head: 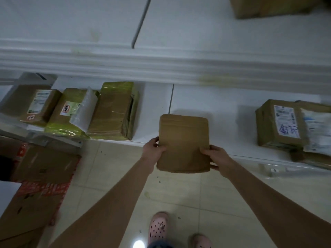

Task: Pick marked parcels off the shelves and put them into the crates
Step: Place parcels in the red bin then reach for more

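I hold a plain brown cardboard parcel (184, 143) in both hands, over the front edge of the low white shelf (206, 102). My left hand (153, 151) grips its left edge, thumb on top. My right hand (215, 159) grips the right edge near the lower corner. The parcel's upper face shows no label. Several taped brown parcels (111, 111) with labels lie on the shelf to the left. Two more labelled parcels (281, 122) sit on the shelf at the right.
A higher white shelf (161, 59) juts out above, with a brown box (265, 6) at its top right. Large cardboard boxes (41, 167) with red tape stand on the tiled floor at the left. My pink shoes (158, 228) are on the beige tiles.
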The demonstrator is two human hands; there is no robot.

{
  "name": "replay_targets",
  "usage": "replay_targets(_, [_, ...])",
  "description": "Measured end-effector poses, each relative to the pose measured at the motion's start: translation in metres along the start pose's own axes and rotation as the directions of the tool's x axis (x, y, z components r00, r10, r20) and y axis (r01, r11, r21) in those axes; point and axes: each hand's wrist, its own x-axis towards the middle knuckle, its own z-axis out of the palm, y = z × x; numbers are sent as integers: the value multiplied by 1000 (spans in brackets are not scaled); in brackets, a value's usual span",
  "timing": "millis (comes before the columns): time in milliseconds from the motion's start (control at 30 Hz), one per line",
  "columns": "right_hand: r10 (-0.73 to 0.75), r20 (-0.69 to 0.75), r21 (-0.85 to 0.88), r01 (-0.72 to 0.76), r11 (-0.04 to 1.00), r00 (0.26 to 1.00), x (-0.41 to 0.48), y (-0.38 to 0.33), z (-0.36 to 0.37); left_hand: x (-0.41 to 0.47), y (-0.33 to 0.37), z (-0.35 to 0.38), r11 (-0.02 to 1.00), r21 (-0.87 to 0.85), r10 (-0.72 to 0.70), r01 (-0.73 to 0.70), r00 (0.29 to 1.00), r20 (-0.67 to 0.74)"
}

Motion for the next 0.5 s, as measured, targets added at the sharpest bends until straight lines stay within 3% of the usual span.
replay_targets(133, [-39, 3, 72, 38, 997, 999, -39, 0, -24, -47, 20, 6, 995, -43, 89, -90, 996, -31])
replay_targets(267, [-29, 44, 201, 19, 979, 999, -72, -5, -48, -87, 41, 7, 964, -265, 14, -23, 999, -37])
replay_targets(500, [-18, 92, 257, -7, 966, 996, -95, -10, -75, -103, 41, 4, 953, -296, -17, 69, 984, 176])
